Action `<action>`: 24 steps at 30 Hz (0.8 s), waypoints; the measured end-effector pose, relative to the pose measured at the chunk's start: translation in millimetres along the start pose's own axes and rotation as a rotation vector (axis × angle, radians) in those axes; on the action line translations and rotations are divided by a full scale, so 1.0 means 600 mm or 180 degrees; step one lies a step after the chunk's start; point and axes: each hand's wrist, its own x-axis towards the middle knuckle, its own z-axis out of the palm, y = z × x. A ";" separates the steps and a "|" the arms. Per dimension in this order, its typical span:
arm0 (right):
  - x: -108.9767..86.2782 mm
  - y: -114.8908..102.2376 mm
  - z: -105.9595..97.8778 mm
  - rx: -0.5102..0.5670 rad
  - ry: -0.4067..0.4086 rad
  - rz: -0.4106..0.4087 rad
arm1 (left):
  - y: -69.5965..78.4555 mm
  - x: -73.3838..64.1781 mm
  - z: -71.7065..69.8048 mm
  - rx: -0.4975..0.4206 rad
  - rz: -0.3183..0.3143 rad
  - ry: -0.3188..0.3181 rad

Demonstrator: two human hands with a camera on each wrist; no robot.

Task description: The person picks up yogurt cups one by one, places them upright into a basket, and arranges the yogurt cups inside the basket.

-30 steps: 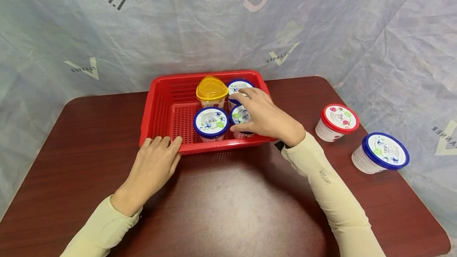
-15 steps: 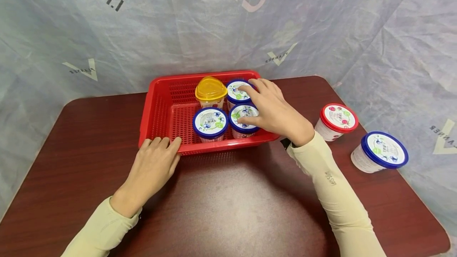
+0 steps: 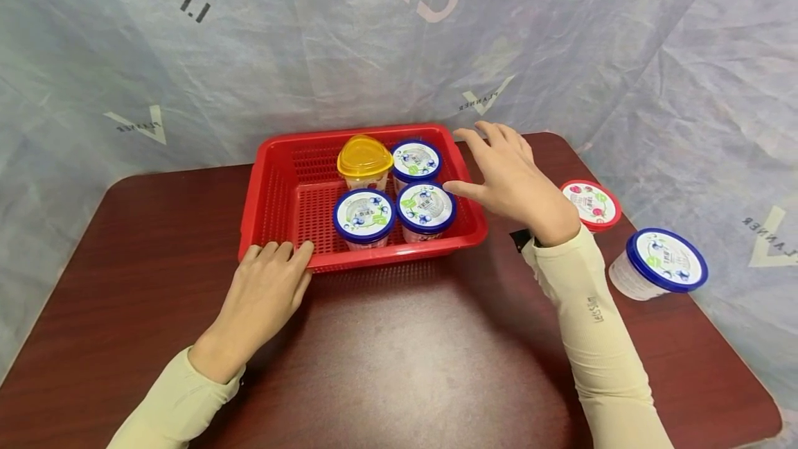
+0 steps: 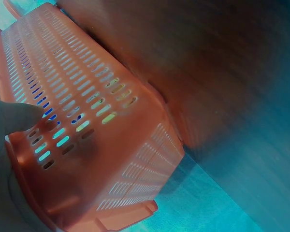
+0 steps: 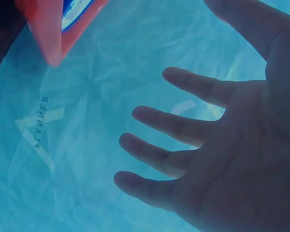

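Observation:
A red plastic basket (image 3: pixel 374 257) stands on the table, its front left rim gripped by my left hand (image 3: pixel 264 296). In the left wrist view the thumb (image 4: pixel 20 117) lies against the slotted outer wall. Inside, toward the right, are a yellow-lidded cup (image 3: pixel 365 156) and three blue-lidded cups: one at the back (image 3: pixel 415 160), one front right (image 3: pixel 427 207) and one beside it (image 3: pixel 364 215). My right hand (image 3: pixel 517 175) hovers by the basket's right side, fingers spread and holding nothing; the right wrist view shows its bare palm (image 5: pixel 237 159).
Right of the basket, a red-lidded cup (image 3: pixel 591 204) stands partly hidden behind the right wrist. Nearer the table's right edge is another blue-lidded cup (image 3: pixel 667 260). A grey fabric sheet (image 3: pixel 237 54) hangs behind the dark wooden table (image 3: pixel 386 359).
My right hand has let go of the front right blue-lidded cup and moved up and right, out past the basket's right rim. The left hand keeps its grip on the rim.

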 end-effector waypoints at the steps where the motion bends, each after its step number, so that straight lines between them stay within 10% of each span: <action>1: -0.001 0.001 -0.002 0.0010 -0.0002 0.0015 | 0.000 0.000 0.000 0.0004 -0.0001 0.0003; 24: -0.045 0.067 -0.008 0.0050 0.0142 0.0251 | 0.001 0.000 0.004 0.0040 0.0024 0.0080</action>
